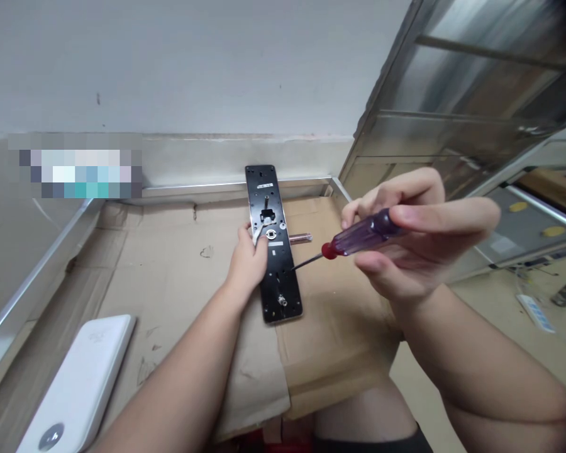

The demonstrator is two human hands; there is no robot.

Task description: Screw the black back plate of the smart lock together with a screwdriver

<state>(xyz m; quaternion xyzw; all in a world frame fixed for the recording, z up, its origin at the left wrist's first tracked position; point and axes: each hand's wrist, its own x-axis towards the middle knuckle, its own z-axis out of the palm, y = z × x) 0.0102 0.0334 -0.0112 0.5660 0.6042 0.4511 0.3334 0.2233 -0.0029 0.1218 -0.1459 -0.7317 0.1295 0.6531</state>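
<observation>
So the biggest thing there was the cardboard (163, 270), spread over a metal-rimmed table. The black plate (285, 280) lay on it near the far rim, with its fittings side up. A white power bank (87, 377) sat off to the left, well apart and looking like no part of the work.

The right hand (412, 245) had its fingers partly curled round the screwdriver (361, 236), a pretty loose hold. The left hand (248, 261) was at the plate's left edge, bent in close, but I couldn't tell how tightly it gripped or whether it was pinching anything. The screwdriver's tip was right by the plate's right edge; touching or just above, no idea.

Going smaller: a coppery rod (302, 238) stuck out from under the right side, a pale strip (259, 234) showed by the left fingertips, one post (266, 202) stood towards the far end and another post (282, 301) near the close end, plus a ring (271, 234) around the middle.

My guess was partway done: posts and ring in place, strip probably unsettled, screwdriver work unfinished.
</observation>
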